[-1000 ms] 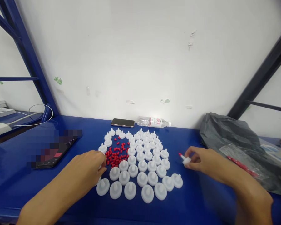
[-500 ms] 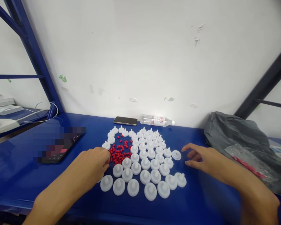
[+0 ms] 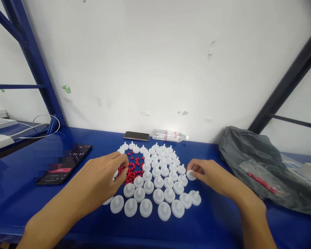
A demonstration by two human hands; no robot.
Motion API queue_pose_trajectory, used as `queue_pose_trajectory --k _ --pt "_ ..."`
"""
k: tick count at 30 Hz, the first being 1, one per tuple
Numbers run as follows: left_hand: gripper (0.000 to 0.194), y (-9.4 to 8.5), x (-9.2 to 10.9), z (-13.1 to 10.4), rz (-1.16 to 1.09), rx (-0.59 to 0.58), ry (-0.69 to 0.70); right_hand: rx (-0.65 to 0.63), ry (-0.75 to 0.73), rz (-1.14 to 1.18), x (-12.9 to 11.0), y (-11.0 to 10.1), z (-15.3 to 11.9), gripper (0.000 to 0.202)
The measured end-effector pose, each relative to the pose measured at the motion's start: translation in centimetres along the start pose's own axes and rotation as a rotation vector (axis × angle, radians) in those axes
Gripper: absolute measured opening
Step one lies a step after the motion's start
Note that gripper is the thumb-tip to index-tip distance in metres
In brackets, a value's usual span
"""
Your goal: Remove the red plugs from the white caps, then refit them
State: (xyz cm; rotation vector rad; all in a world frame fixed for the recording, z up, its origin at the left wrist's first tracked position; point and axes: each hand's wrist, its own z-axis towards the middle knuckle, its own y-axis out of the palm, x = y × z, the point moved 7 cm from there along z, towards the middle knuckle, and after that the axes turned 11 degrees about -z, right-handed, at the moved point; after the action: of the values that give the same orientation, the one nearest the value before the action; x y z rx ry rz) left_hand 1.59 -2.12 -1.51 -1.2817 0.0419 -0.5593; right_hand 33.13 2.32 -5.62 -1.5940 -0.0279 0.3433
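Observation:
Many white round caps with upright stems stand in rows on the blue table. Small red pieces lie in a loose heap left of the middle, with white caps around them. My left hand is over the left edge of the red heap, thumb and forefinger pinched; whatever is between the fingertips is too small to make out. At the right side of the rows, my right hand has its fingers closed on a single white cap.
A lit phone lies at the left. A dark phone and a clear bottle lie near the wall. A dark plastic bag with a clear packet of red pieces is at the right.
My right hand has moved left and closed on the white cap that lay apart. My left hand has moved slightly right over the red pieces. The view has shifted a little.

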Motion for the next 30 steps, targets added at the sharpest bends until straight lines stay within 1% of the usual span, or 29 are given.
queue_pose_trajectory --k 2,5,8,11,16,19,26,30 --pt "0.02 -1.0 0.1 0.0 -0.034 0.058 0.03 0.063 0.037 -0.024 0.9 -0.5 0.3 0.011" --pt "0.018 -2.0 0.4 -0.1 -0.09 0.116 0.072 0.206 0.139 -0.072 2.8 -1.3 0.6 0.01" --pt "0.019 -2.2 0.6 -0.2 -0.142 0.128 0.118 0.339 0.225 -0.107 4.0 -1.8 0.6 0.011" --pt "0.02 -2.0 0.4 0.0 -0.15 0.123 0.128 0.397 0.24 -0.118 4.1 -1.5 0.6 0.015" --pt "0.02 -2.7 0.0 0.0 -0.176 0.158 0.148 0.357 0.229 -0.115 3.7 0.4 0.8 0.021" --pt "0.02 -3.3 -0.1 -0.1 -0.207 0.178 0.155 0.343 0.242 -0.117 3.5 1.1 0.8 0.019" --pt "0.019 -3.5 -0.5 -0.5 -0.202 0.192 0.137 0.296 0.286 -0.096 3.3 1.0 0.5 0.009" --pt "0.021 -3.3 -0.6 -0.7 -0.188 0.168 0.125 0.234 0.296 -0.059 3.3 0.8 0.4 0.016"
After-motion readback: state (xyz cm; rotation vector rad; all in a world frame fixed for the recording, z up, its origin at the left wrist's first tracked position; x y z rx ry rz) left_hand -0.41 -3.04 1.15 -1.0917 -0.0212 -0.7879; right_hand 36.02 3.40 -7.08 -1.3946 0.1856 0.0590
